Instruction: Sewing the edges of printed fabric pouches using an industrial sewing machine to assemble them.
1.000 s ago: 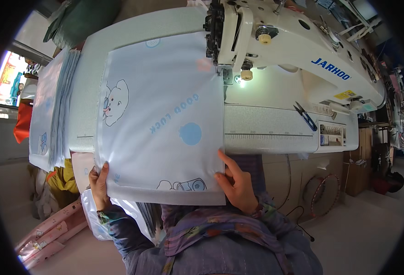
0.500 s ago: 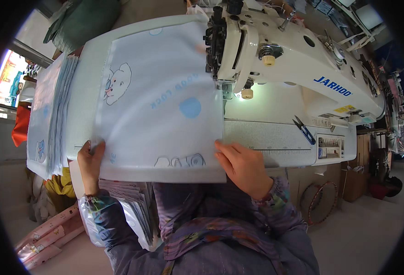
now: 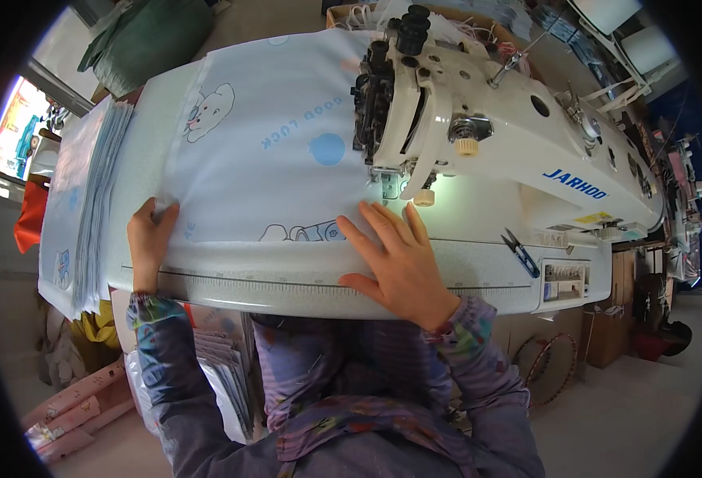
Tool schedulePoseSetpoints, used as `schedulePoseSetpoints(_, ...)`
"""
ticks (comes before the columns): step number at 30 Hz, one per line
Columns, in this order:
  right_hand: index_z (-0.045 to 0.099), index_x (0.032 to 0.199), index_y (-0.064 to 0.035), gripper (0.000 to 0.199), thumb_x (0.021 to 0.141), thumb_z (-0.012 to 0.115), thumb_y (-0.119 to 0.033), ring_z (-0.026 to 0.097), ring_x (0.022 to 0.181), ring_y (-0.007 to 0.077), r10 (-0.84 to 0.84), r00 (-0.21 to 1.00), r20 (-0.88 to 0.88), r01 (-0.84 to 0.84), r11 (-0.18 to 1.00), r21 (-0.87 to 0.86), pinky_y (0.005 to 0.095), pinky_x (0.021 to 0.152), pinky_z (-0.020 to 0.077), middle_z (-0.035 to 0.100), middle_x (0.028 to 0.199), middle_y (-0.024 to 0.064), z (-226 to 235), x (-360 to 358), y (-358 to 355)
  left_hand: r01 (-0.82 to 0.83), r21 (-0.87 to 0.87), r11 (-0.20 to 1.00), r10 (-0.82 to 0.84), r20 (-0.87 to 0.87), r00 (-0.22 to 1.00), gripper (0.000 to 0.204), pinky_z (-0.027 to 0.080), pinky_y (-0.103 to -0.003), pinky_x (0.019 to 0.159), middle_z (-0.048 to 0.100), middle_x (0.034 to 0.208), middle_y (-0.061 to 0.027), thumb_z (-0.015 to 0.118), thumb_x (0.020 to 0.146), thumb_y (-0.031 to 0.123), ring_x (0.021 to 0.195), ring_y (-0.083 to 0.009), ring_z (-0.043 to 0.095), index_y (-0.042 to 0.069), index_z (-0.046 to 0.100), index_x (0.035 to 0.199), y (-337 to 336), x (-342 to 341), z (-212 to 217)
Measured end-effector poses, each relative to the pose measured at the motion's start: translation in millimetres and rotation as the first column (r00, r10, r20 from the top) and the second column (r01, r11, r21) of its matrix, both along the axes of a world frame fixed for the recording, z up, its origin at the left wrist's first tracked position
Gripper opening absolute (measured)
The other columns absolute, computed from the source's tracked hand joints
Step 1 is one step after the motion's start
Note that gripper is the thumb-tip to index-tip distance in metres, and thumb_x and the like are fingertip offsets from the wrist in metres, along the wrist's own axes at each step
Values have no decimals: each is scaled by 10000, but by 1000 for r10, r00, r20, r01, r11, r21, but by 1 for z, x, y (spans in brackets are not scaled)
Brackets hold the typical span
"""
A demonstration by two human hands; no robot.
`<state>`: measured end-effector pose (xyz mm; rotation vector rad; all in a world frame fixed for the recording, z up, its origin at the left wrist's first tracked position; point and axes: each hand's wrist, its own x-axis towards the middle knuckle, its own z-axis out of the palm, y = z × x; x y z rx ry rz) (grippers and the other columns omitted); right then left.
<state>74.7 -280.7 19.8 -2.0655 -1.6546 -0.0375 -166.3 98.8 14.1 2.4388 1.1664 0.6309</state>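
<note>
A pale blue printed fabric (image 3: 271, 151) with a bear figure and a blue dot lies flat on the white sewing table (image 3: 287, 279). My left hand (image 3: 150, 237) pinches the fabric's near left corner. My right hand (image 3: 398, 259) lies flat, fingers spread, on the fabric's near right edge just in front of the needle area. The white industrial sewing machine (image 3: 486, 143) stands over the fabric's right side, its lamp lit.
A stack of similar blue fabric pieces (image 3: 80, 199) lies at the table's left end. Small blue snips (image 3: 520, 248) rest on the table right of my right hand. A green bundle (image 3: 152, 36) sits at the far left. More folded cloth hangs below the table.
The fabric has slid away from me onto the table toward the machine head. Both hands went with it, and the view has moved closer to the machine.
</note>
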Motion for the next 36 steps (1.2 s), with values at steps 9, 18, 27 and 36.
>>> schedulePoseSetpoints(9, 557, 1551, -201, 723, 966, 633, -619, 485, 1403, 378, -201, 971, 130, 206, 978, -25, 660, 1177, 288, 490, 1562, 170, -11, -7, 10, 5, 85, 996, 0, -56, 998, 399, 432, -359, 564, 541, 666, -138, 763, 971, 311, 601, -170, 494, -73, 653, 963, -11, 17, 3)
schedulePoseSetpoints(18, 564, 1537, -203, 670, 990, 623, -585, 472, 1390, 413, -271, 956, 115, 272, 962, 5, 710, 1176, 260, 486, 1550, 175, -10, -6, 10, -44, 8, 999, 44, -45, 998, 401, 395, -376, 526, 487, 615, -137, 779, 959, 263, 584, -160, 404, -53, 570, 826, -86, -29, 3)
schedulePoseSetpoints(27, 638, 1395, -87, 519, 981, 731, -385, 537, 1319, 409, -297, 953, 61, 289, 950, 115, 623, 1135, 391, 555, 1471, 183, -8, -20, -6, 18, -647, 762, 274, 347, 897, 124, 495, -266, 717, 704, 904, -5, 737, 985, 92, 813, -94, 616, -25, 717, 1020, -249, -72, -15)
schedulePoseSetpoints(36, 710, 1137, 38, 184, 1009, 722, -95, 708, 1015, 117, -19, -260, -965, 197, 978, -72, 306, 890, 556, 764, 1092, 85, -26, -146, -26, 73, -794, 603, 414, 389, 823, 313, 510, -283, 726, 740, 994, -24, 778, 997, 186, 835, -90, 629, -77, 687, 1140, -284, -65, -23)
